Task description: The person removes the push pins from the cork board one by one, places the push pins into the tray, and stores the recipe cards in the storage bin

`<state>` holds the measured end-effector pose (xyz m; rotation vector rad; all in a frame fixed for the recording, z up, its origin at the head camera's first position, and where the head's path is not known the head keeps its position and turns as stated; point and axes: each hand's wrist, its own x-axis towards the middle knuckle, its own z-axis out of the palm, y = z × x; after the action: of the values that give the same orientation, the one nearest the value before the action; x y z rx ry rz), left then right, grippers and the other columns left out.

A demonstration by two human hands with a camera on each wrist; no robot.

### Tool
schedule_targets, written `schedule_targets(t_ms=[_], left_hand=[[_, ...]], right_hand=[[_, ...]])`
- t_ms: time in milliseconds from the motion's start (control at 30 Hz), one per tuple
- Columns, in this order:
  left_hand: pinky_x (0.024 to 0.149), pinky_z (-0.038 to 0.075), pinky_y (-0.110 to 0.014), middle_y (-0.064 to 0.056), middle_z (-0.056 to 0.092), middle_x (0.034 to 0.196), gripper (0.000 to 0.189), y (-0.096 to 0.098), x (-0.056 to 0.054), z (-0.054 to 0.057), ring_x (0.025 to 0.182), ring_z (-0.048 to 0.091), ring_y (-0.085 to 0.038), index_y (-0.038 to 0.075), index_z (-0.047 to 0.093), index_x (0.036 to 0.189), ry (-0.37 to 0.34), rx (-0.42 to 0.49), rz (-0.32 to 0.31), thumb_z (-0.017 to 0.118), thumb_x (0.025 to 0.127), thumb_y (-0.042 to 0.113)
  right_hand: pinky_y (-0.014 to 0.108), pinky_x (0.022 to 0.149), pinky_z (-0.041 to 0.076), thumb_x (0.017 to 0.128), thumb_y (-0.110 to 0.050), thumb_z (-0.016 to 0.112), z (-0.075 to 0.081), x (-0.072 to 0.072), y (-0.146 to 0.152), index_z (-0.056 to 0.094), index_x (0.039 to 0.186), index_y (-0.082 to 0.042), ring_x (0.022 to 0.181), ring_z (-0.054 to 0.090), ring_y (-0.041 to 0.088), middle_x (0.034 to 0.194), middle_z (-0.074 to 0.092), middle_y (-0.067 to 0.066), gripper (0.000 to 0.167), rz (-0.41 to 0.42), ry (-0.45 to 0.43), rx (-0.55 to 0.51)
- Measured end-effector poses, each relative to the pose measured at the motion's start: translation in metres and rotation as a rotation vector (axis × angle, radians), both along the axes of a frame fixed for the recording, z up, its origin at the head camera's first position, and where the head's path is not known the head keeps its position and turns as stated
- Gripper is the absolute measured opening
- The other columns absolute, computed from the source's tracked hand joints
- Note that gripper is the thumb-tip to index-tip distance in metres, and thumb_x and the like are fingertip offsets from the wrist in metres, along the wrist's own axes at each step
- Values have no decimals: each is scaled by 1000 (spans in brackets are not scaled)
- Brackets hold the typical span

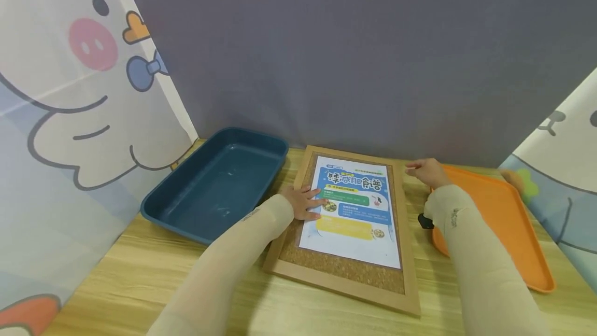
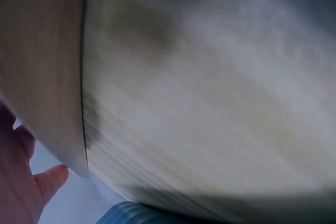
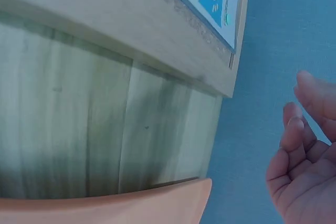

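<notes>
A framed cork board (image 1: pixel 345 276) lies flat on the wooden table, with a printed poster (image 1: pixel 354 211) on it. The poster carries Chinese lettering and blue, green and yellow blocks. My left hand (image 1: pixel 302 202) rests with spread fingers on the poster's left edge and the board beside it. Over the board's upper right side, my right hand (image 1: pixel 428 171) is raised, its fingers loosely bent. In the right wrist view, nothing shows between its thumb and fingers (image 3: pixel 292 137). A small green dot (image 3: pixel 227 19) marks the poster's corner there.
A deep dark blue tray (image 1: pixel 205 237) stands left of the board. On the right lies an orange tray (image 1: pixel 508 227), partly behind my right forearm. A small black thing (image 1: pixel 424 221) shows by the right wrist. A grey partition (image 1: pixel 350 56) closes off the back.
</notes>
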<state>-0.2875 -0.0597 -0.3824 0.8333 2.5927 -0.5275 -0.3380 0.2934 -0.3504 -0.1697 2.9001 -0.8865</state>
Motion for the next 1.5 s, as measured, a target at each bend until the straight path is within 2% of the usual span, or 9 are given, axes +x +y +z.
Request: schedule_targets(t_ms=[267,433,533,767,933,1067,1167,1333,1500], left_hand=[[113,22,-45,12,0,160,63,3,3,3,146,6,-12,44,7,153,5,1,4,21,96,66],[114,20,-47,12,0,160,63,2,1,0,146,6,-13,45,7,153,-2,19,5,21,95,66],[114,19,-49,11,1,160,62,0,0,-1,146,5,-14,44,9,153,-16,43,2,22,96,66],[114,20,-48,10,3,160,63,-2,1,1,146,7,-14,43,12,153,-15,54,-1,25,96,66],[113,23,-46,11,4,160,63,-1,3,1,146,8,-12,44,11,153,12,25,-15,24,95,67],[113,23,-44,12,4,160,63,-1,3,0,145,8,-11,45,11,153,22,18,-13,24,95,67],[113,23,-45,12,4,160,63,-1,3,0,146,8,-11,45,11,153,20,30,-12,24,95,67],[113,23,-47,12,4,160,64,-1,2,1,146,8,-12,45,12,152,11,43,-13,25,94,68],[113,22,-47,12,4,160,64,0,1,0,146,8,-12,45,12,152,4,43,-10,25,94,68]], right_hand=[[59,95,40,98,-20,52,-4,-1,-7,53,129,11,112,50,49,128,50,35,44,-21,-31,11],[58,96,39,96,-18,54,-8,-2,-16,55,126,11,113,50,49,128,51,34,43,-33,-22,11],[57,96,39,94,-14,56,-13,-4,-23,55,124,13,114,49,48,127,51,34,41,-61,-34,-40],[50,92,42,93,-13,63,-32,-18,-31,65,110,9,98,53,35,107,65,23,28,-161,-63,-153],[42,80,46,91,-7,61,-37,-24,-35,65,104,14,87,54,31,93,66,19,25,-150,-47,-124],[36,71,44,87,-6,61,-39,-28,-38,64,103,15,83,54,30,86,64,17,26,-168,-44,-124],[40,77,44,87,-6,61,-43,-30,-41,63,109,14,90,53,33,97,64,22,30,-224,-59,-169],[49,98,39,92,-10,58,-51,-33,-47,61,120,10,109,51,41,123,57,29,34,-272,-72,-189],[50,104,34,95,-12,55,-51,-35,-55,55,129,8,114,50,41,130,52,30,39,-276,-111,-196]])
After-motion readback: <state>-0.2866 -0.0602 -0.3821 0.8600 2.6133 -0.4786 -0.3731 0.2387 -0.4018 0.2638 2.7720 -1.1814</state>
